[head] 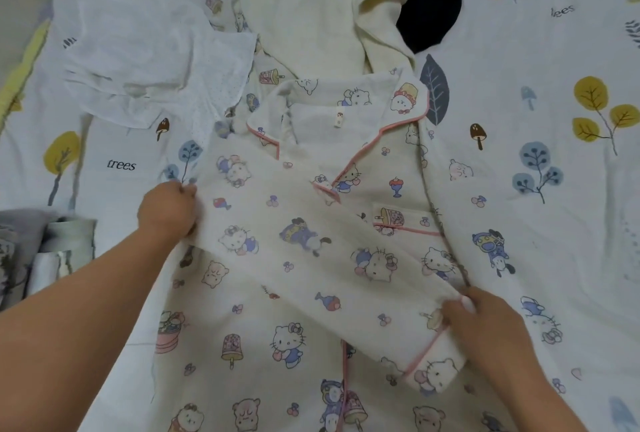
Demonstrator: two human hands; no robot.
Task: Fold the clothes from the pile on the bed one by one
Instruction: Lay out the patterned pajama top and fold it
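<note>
A cream pyjama shirt [263,321] with cartoon cats and pink piping lies front-up on the bed, collar away from me. One long sleeve [311,258] lies diagonally across its chest, from the left shoulder down to the lower right. My left hand [168,212] grips the shirt's left shoulder edge where the sleeve starts. My right hand [485,324] holds the sleeve near its pink-trimmed cuff [429,376]. Beyond the collar lie a cream fleece garment [311,16], a thin white garment [145,51] and a dark navy garment [433,6].
The bed sheet [554,85] is white with printed trees, leaves and mushrooms. A stack of folded grey and pale green clothes [45,251] sits at the left edge, beside my left forearm.
</note>
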